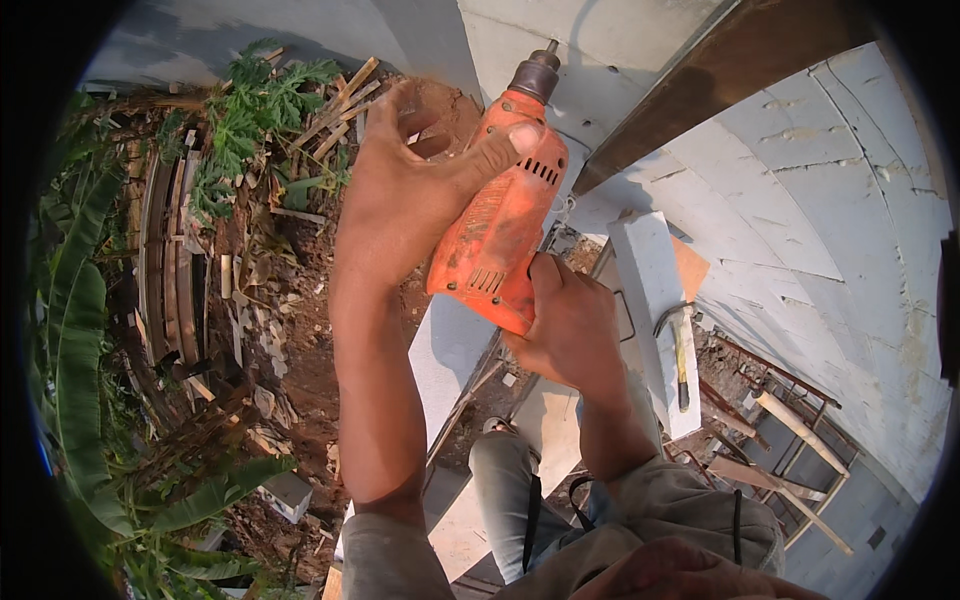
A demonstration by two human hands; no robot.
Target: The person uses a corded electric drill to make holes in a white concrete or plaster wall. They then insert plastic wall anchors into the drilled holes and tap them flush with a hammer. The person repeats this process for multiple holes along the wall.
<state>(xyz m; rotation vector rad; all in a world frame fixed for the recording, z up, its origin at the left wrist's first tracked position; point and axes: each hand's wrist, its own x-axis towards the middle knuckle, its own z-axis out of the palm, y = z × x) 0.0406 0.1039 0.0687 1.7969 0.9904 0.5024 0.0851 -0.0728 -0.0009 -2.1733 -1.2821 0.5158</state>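
Observation:
An orange power drill (492, 225), scuffed and dirty, is held up in front of me, its dark chuck (535, 76) pointing up and away. A short metal bit (553, 46) sticks out of the chuck toward a pale grey wall panel (610, 35); whether its tip touches the panel I cannot tell. My left hand (405, 190) steadies the drill's body from the left, thumb laid over the housing near the front vents, some fingers curled behind. The rear end is gripped by my right hand (572, 325), whose fingers partly hide the handle.
A brown upright beam (700, 95) stands against the block wall (820, 180) at right. On a white block (655, 260) lies a hammer (682, 365) with a yellow and black handle. Scaffolding (800, 430) is lower right. Scrap planks (340, 110) and broad-leaved plants (80, 340) fill the left.

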